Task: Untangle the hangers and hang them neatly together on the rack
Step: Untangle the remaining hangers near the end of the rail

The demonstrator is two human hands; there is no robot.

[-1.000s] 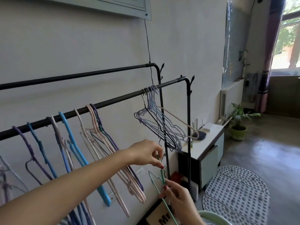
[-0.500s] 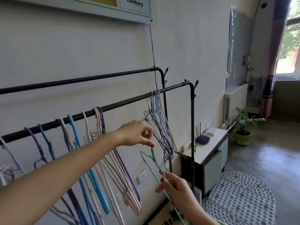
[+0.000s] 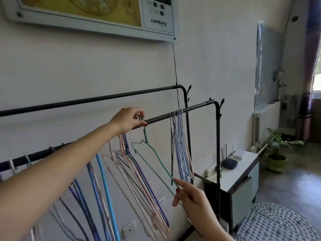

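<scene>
A thin green hanger (image 3: 157,158) is held up at the front bar of the black rack (image 3: 196,108). My left hand (image 3: 129,120) pinches its hook right at the bar. My right hand (image 3: 190,194) grips its lower arm. To the right, a tight bunch of pale lilac and pink hangers (image 3: 181,145) hangs on the same bar. To the left, pink, purple and blue hangers (image 3: 125,173) hang loosely and overlap, partly hidden by my left forearm.
A second rack bar (image 3: 104,98) runs behind, close to the wall. A white cabinet (image 3: 241,173) with a dark router stands right of the rack. A potted plant (image 3: 276,153) and a dotted mat (image 3: 276,223) are on the floor. A framed poster (image 3: 97,14) hangs above.
Both hands have lifted the green hanger from below the bar up to bar level. The bunch on the right has settled to hang straight. The camera has tilted upward.
</scene>
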